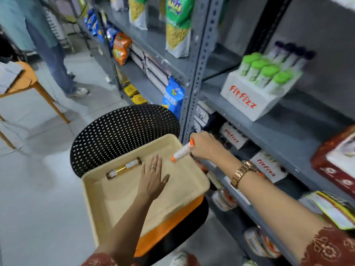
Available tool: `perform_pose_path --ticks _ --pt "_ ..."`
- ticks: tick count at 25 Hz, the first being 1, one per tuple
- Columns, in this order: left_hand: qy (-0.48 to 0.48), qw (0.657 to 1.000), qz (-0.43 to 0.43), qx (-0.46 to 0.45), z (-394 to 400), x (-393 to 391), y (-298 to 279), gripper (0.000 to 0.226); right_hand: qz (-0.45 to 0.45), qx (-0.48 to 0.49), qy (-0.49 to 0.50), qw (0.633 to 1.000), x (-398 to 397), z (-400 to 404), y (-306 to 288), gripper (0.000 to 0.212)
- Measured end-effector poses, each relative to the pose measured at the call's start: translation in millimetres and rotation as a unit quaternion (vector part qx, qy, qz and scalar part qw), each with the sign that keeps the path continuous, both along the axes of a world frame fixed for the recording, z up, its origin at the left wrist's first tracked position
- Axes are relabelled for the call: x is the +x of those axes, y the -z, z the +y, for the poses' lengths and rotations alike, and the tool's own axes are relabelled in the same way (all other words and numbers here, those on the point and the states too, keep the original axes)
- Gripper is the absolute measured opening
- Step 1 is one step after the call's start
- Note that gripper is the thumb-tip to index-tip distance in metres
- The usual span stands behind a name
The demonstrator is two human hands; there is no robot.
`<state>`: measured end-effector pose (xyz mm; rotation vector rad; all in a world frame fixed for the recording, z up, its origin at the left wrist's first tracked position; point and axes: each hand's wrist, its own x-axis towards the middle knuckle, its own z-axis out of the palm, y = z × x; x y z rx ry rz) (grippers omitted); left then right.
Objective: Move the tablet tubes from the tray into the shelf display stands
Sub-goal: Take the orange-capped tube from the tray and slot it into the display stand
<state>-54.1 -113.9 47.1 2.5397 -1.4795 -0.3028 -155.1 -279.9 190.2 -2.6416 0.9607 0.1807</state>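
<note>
Resting on a black perforated chair (123, 131), the beige plastic tray (115, 198) holds 1 gold-brown tablet tube (124, 168); left hand (152, 178) flat, open; right hand (206, 145) grips an orange-capped white tube (182, 150) above the tray's rim.

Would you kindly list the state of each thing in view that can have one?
White tablet tube with orange caps: capped, gripped in right hand, tilted above the tray's rim.
Gold-brown tube: lying flat in the tray.
Beige plastic tray: resting on a chair, nearly emptied.
Left hand: open, flat, holding nothing.
White Fitfizz display stand: filled with green-capped tubes.
</note>
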Motion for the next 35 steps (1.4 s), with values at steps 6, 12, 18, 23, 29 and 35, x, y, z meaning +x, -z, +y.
perform_pose_path --ticks 6,12,18,23,29,35 --pt "0.138 0.982 -0.016 -0.129 -76 -65 -73 0.062 -0.052 -0.044 0.086 0.994 -107 -30 -87 0.015" --pt "0.248 0.947 -0.083 -0.188 -139 -148 -129 0.041 -0.122 -0.109 0.163 0.973 -212 -36 -156 0.024" --pt "0.330 0.923 -0.079 -0.181 -184 -213 -146 0.044 -0.187 -0.094 0.244 0.947 -291 -23 -199 0.027" --pt "0.336 0.931 -0.054 -0.133 -215 -243 -128 0.056 -0.175 -0.111 0.290 0.934 -324 -17 -208 0.027" --pt "0.335 0.936 -0.049 -0.092 -233 -261 -109 0.063 -0.136 -0.063 0.310 0.939 -347 -20 -218 0.025" --pt "0.337 0.932 -0.062 -0.115 -237 -261 -99 0.072 -0.069 -0.016 0.324 0.943 -360 -31 -226 0.032"
